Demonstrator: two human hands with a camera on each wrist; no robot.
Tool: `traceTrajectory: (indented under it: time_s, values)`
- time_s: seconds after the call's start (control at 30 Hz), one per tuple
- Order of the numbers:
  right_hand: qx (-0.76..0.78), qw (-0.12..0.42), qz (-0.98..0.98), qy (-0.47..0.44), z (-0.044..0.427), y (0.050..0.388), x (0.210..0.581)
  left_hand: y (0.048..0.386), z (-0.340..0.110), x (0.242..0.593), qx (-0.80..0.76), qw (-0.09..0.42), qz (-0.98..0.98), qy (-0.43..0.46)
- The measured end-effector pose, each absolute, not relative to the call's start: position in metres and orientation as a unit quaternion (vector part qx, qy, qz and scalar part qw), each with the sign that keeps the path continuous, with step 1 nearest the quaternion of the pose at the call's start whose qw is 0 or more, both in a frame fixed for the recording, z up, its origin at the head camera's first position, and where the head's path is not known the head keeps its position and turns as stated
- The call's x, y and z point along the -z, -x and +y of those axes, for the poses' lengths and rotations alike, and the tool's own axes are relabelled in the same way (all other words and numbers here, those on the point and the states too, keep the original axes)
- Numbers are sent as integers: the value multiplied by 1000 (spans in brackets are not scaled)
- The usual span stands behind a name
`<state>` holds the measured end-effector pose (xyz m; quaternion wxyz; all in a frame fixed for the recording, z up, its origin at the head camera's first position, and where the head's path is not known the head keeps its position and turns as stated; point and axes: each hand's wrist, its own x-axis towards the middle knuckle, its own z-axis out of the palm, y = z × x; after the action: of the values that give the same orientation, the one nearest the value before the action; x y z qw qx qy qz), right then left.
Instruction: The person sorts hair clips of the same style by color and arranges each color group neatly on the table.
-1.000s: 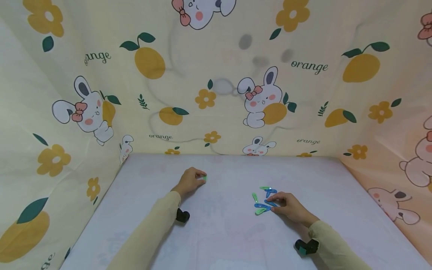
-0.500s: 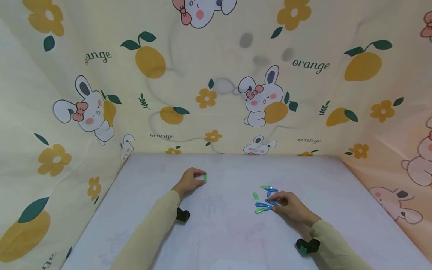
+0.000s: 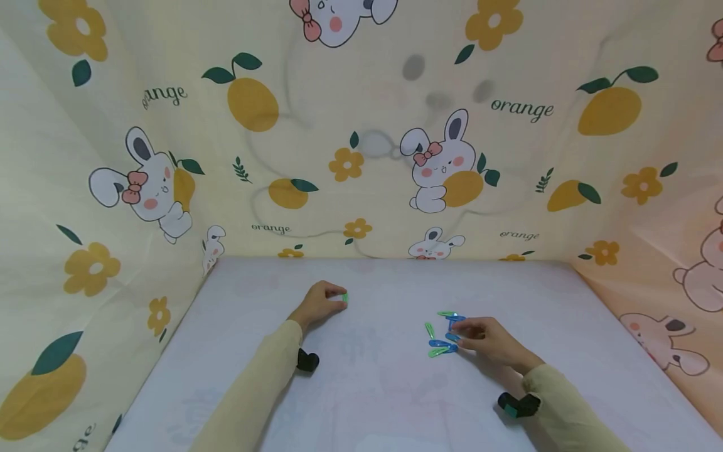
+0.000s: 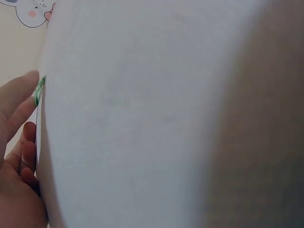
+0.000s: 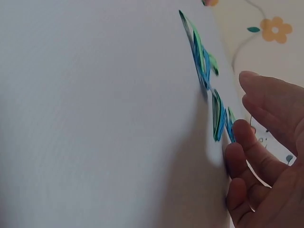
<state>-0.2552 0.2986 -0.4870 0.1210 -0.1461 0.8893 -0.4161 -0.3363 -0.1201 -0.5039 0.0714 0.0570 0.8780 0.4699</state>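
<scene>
My left hand point(image 3: 319, 304) pinches a small green hair clip point(image 3: 345, 297) between thumb and fingertips on the left of the table; the left wrist view shows the same green clip point(image 4: 40, 91) at the fingertips. On the right, my right hand point(image 3: 494, 341) hovers at the right edge of a loose group of blue and green clips, among them a blue clip point(image 3: 438, 343) and a green clip point(image 3: 430, 331). In the right wrist view its fingers point(image 5: 244, 130) are parted beside the clips point(image 5: 216, 114), with none visibly gripped; whether they touch one cannot be told.
A white cloth covers the table point(image 3: 361, 389). Behind it and at both sides hangs a cream curtain point(image 3: 316, 125) printed with rabbits and oranges. Dark wrist devices sit on both wrists, the left point(image 3: 307, 361) and the right point(image 3: 518, 405).
My right hand has shifted slightly right and away from the clips, uncovering more of the group. My left hand stays almost in place with the green clip, which has turned a little.
</scene>
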Motion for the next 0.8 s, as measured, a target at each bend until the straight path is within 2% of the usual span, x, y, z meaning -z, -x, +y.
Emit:
traceTrajectory:
  time_s: [0.53, 0.8]
  values:
    - [378, 81, 911, 148, 257, 278, 495, 335, -125, 501, -463, 78, 882, -46]
    - [323, 63, 934, 141, 246, 274, 492, 338, -122, 503, -470, 86, 877, -41]
